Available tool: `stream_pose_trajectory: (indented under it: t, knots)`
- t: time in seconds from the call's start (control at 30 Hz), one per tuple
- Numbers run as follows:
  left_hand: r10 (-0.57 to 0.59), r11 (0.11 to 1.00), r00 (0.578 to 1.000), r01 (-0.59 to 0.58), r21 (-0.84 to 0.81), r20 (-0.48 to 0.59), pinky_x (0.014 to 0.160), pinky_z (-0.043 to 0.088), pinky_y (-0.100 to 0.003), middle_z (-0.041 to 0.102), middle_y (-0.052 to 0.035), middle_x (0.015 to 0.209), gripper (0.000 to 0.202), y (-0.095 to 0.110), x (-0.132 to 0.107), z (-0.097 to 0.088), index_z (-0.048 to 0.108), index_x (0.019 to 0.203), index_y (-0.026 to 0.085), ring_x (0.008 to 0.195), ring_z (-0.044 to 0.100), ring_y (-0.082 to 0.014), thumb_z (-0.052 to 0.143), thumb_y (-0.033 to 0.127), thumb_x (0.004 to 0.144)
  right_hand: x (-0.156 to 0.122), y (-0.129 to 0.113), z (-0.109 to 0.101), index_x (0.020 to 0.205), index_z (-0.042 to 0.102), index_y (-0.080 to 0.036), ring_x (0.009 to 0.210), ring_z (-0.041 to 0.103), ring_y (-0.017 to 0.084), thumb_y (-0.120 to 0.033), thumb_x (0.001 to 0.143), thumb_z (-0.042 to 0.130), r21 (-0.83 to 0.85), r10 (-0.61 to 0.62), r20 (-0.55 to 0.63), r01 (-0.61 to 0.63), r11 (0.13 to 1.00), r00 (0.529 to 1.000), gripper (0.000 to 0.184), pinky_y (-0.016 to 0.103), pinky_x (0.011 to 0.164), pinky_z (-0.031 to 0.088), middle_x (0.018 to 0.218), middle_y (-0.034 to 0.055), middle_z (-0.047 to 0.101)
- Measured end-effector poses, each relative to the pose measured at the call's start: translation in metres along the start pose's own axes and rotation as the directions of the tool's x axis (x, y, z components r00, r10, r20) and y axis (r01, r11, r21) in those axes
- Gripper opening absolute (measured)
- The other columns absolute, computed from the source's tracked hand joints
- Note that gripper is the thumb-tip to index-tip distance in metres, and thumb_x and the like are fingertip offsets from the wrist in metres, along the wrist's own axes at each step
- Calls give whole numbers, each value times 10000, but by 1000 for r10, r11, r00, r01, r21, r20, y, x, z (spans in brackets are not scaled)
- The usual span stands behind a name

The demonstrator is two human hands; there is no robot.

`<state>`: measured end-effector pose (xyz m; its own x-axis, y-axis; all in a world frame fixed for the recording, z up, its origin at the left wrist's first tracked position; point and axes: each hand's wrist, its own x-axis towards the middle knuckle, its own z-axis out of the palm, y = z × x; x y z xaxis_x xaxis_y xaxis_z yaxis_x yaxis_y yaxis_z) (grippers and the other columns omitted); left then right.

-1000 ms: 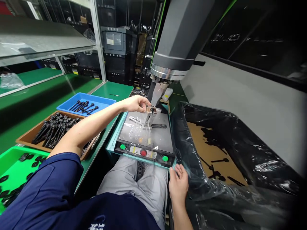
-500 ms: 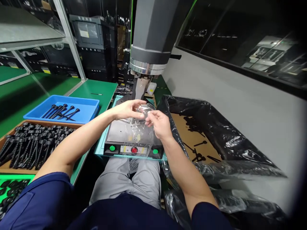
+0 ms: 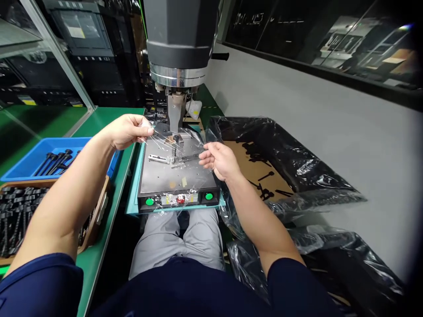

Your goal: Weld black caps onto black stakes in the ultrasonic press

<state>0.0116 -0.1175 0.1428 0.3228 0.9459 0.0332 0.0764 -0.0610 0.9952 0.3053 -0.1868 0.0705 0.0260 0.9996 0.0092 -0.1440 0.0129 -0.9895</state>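
A clear plastic film [image 3: 172, 143] is stretched over the grey machine plate [image 3: 165, 176] under the press head [image 3: 178, 48]. My left hand [image 3: 127, 130] pinches the film's left edge, fingers closed. My right hand [image 3: 220, 159] pinches its right edge, fingers closed. Beneath the film a small black part [image 3: 176, 139] sits upright in the metal fixture, right below the horn [image 3: 174, 115]. The front panel has two green buttons [image 3: 150, 202] and a red one [image 3: 180, 200].
A blue tray [image 3: 23, 163] with black pins lies at the left, and a brown tray [image 3: 99, 207] of several black parts sits nearer me. A cardboard box lined with black plastic [image 3: 291, 176] stands at the right, holding finished black parts.
Both hands have moved apart from the fixture, pulling the film out flat over the plate. A second ago the right hand was down at the plate's front corner.
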Motion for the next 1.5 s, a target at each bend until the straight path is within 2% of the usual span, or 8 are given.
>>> stream_pose_trajectory:
  t: [0.13, 0.23, 0.3, 0.47, 0.67, 1.07, 1.27, 1.5]
  knots:
    - [-45, 987, 995, 30, -157, -92, 435, 440, -177, 588, 4, 543, 308, -20, 6, 4, 608, 669, 139, 473, 567, -91, 878, 241, 560, 4, 11, -1, 895, 593, -165, 541, 669, 141, -342, 911, 602, -7, 151, 106, -151, 989, 983, 178, 185, 437, 493, 698, 41, 706]
    - [-119, 973, 984, 90, -211, -133, 439, 454, -189, 608, 0, 565, 314, -41, 9, 10, 591, 681, 145, 499, 599, -112, 868, 234, 564, 13, 22, -2, 902, 605, -169, 681, 701, 142, -193, 858, 648, 48, 170, 100, -176, 983, 980, 66, 212, 566, 558, 825, 51, 732]
    - [-140, 971, 981, 110, -212, -131, 432, 445, -188, 619, -10, 574, 313, -53, 10, 15, 572, 673, 146, 492, 597, -111, 857, 237, 582, 22, 27, -2, 913, 605, -179, 732, 704, 137, -146, 816, 681, 79, 154, 67, -159, 984, 986, 128, 217, 613, 568, 878, 43, 733]
    - [-179, 967, 967, 139, -214, -183, 446, 453, -185, 625, -10, 601, 344, -73, 15, 21, 542, 681, 145, 472, 575, -85, 856, 253, 591, 55, 33, 8, 754, 580, -168, 470, 584, 74, -246, 834, 695, 20, 91, -75, -90, 996, 993, 160, 136, 397, 432, 634, -10, 650]
    - [-164, 971, 930, 93, -221, -329, 337, 271, -157, 590, 10, 622, 389, -95, 38, 17, 516, 676, 148, 378, 439, -20, 860, 311, 600, 97, 41, 20, 735, 551, -168, 373, 505, 64, -244, 838, 708, -12, 116, -125, -118, 993, 985, 203, 134, 312, 350, 573, -11, 625]
    - [-172, 968, 898, 77, -238, -406, 321, 219, -155, 568, 20, 556, 377, -115, 83, -3, 515, 645, 151, 362, 379, -20, 839, 343, 622, 152, 45, 20, 748, 552, -156, 367, 521, 68, -215, 866, 691, -102, 154, -97, -164, 981, 983, 192, 127, 293, 343, 553, -13, 624]
    - [-210, 957, 902, 109, -270, -378, 330, 254, -156, 568, 25, 576, 345, -131, 92, -5, 542, 672, 148, 369, 403, -29, 817, 355, 643, 156, 59, 16, 758, 572, -157, 354, 477, 51, -241, 844, 729, -109, 163, -105, -174, 979, 981, 198, 120, 294, 333, 516, -41, 581]
    - [-253, 939, 903, 142, -314, -348, 366, 306, -157, 595, -1, 611, 313, -130, 92, -9, 595, 752, 130, 410, 476, -45, 802, 350, 671, 153, 59, 13, 773, 587, -149, 384, 507, 62, -230, 884, 679, -108, 190, -80, -198, 974, 978, 166, 131, 318, 372, 544, -18, 599]
